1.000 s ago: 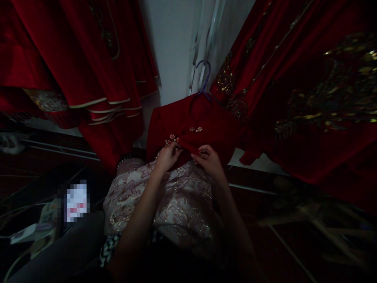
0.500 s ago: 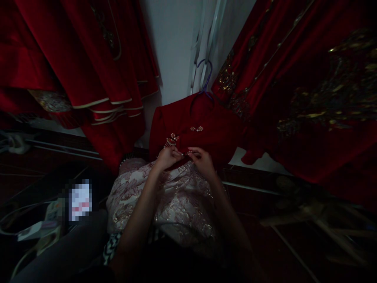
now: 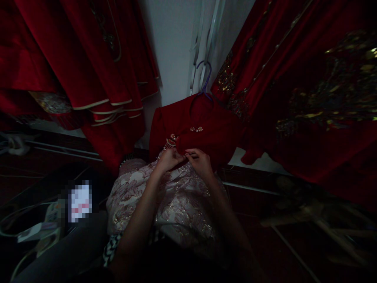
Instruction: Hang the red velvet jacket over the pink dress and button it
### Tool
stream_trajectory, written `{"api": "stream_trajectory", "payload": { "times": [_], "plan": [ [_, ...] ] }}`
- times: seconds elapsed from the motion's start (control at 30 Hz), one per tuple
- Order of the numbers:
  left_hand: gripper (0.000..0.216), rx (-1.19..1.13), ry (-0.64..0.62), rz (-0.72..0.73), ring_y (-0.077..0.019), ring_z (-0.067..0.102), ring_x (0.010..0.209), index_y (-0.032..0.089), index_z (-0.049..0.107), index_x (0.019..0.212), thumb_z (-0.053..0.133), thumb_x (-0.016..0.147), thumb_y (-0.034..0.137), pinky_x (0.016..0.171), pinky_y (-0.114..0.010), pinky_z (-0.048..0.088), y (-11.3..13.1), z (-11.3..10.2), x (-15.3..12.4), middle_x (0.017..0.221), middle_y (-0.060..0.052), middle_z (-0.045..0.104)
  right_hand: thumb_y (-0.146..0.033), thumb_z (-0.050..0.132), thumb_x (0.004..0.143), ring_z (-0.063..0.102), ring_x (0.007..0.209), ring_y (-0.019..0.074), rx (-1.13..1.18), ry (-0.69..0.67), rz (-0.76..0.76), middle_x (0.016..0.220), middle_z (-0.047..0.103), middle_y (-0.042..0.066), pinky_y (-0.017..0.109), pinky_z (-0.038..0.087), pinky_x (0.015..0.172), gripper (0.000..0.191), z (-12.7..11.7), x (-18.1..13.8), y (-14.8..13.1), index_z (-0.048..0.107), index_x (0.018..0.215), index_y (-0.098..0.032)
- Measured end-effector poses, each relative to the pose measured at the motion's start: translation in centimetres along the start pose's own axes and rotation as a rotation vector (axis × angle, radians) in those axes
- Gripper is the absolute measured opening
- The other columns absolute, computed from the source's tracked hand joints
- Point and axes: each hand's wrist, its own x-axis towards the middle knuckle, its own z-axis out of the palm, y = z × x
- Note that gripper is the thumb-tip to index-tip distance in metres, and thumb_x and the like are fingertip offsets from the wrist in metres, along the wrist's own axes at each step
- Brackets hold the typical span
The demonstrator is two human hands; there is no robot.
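Red cloth jacket point(image 3: 218, 137) on a thin purple hanger point(image 3: 208, 76). The left hand point(image 3: 169, 159) and right hand point(image 3: 200, 162), apart one second earlier, now nearly meet at its front, so both work at one spot. The left fingers appear to pinch the cloth edge; the right fingertips pinch a small pale-beaded ornament point(image 3: 186, 154) lying between the two hands.

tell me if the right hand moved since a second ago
Yes: judged against the purple clothes hanger, the right hand has shifted left, closer to the left hand.
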Motion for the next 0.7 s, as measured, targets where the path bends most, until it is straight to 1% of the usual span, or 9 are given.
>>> {"api": "stream_trajectory", "payload": {
  "times": [0.13,0.27,0.43,0.57,0.7],
  "plan": [
    [0.023,0.021,0.004,0.016,-0.0146,0.065,0.065,0.014,0.064,0.08,0.064,0.071,0.034,0.058,-0.021,0.047,0.3,-0.1,-0.1,0.073,-0.003,0.071,-0.02,0.06,0.08,0.068,0.077,0.0129,-0.014,-0.007,0.007,0.099,0.071,0.003,0.023,0.055,0.065,0.02,0.0,0.0,0.1,0.067,0.098,-0.021],
    [0.02,0.095,0.009,0.01,-0.015,0.066,0.066,0.014,0.066,0.083,0.064,0.071,0.03,0.059,-0.021,0.047,1.0,-0.4,-0.4,0.073,-0.003,0.072,-0.019,0.06,0.08,0.068,0.079,0.0134,-0.014,-0.005,-0.004,0.1,0.072,0.003,0.024,0.056,0.07,0.02,0.3,0.1,0.6,0.067,0.099,-0.021],
    [0.012,0.163,0.009,0.007,-0.0149,0.067,0.068,0.016,0.067,0.075,0.064,0.071,0.026,0.061,-0.02,0.047,1.7,-0.9,-0.6,0.073,-0.002,0.072,-0.019,0.06,0.08,0.069,0.079,0.0138,-0.011,-0.008,0.01,0.1,0.072,0.003,0.026,0.056,0.073,0.02,0.4,0.1,0.9,0.067,0.099,-0.021],
    [0.011,0.199,0.011,0.03,-0.0141,0.067,0.067,0.016,0.067,0.07,0.062,0.071,0.025,0.061,-0.02,0.045,1.6,-1.1,-0.7,0.071,-0.001,0.072,-0.021,0.059,0.082,0.069,0.08,0.0136,-0.02,-0.015,0.004,0.101,0.072,0.003,0.026,0.055,0.075,0.019,0.5,0.1,1.0,0.067,0.099,-0.021],
    [0.012,0.195,0.0,0.045,-0.0138,0.067,0.068,0.016,0.067,0.074,0.062,0.072,0.027,0.063,-0.02,0.047,1.1,-1.0,-0.6,0.073,-0.001,0.072,-0.022,0.056,0.084,0.068,0.081,0.0126,-0.042,-0.031,-0.012,0.104,0.071,0.004,0.024,0.055,0.073,0.024,0.6,0.1,0.9,0.066,0.106,-0.022]
  ]
}}
